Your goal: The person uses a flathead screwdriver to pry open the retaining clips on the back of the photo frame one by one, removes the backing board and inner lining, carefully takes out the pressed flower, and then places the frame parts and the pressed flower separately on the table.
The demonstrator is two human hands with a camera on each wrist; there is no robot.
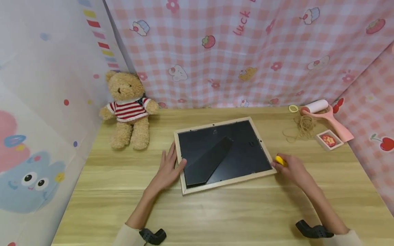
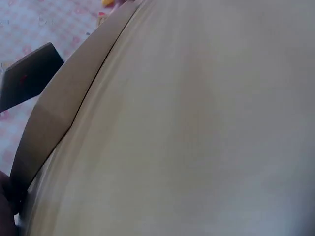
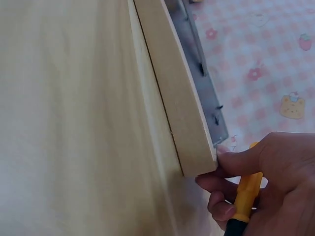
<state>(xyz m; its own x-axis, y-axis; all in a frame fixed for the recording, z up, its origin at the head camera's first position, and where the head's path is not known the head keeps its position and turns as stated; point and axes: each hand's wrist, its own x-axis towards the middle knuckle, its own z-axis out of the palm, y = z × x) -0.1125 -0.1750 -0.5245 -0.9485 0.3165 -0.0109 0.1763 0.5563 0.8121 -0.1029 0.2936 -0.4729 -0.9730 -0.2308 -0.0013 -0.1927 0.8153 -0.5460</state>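
Picture frame [image 1: 223, 155] lies face down at the middle of the wooden table [image 1: 215, 218], black backing and stand uppermost. Left hand [image 1: 167, 169] rests flat against the frame's left edge, fingers straight. Right hand [image 1: 290, 167] sits at the frame's right corner, fingers curled round a yellow-handled tool [image 1: 280, 160], thumb touching the corner. Teddy bear [image 1: 129, 109] sits beyond the frame's left side; lint roller [image 1: 326, 114] beyond its right.

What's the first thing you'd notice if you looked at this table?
A picture frame lies face down in the middle of the wooden table, black backing up. The left hand rests flat on its left edge, and the right hand holds a yellow-handled tool at its right corner. A teddy bear in a striped sweater sits at the back left.
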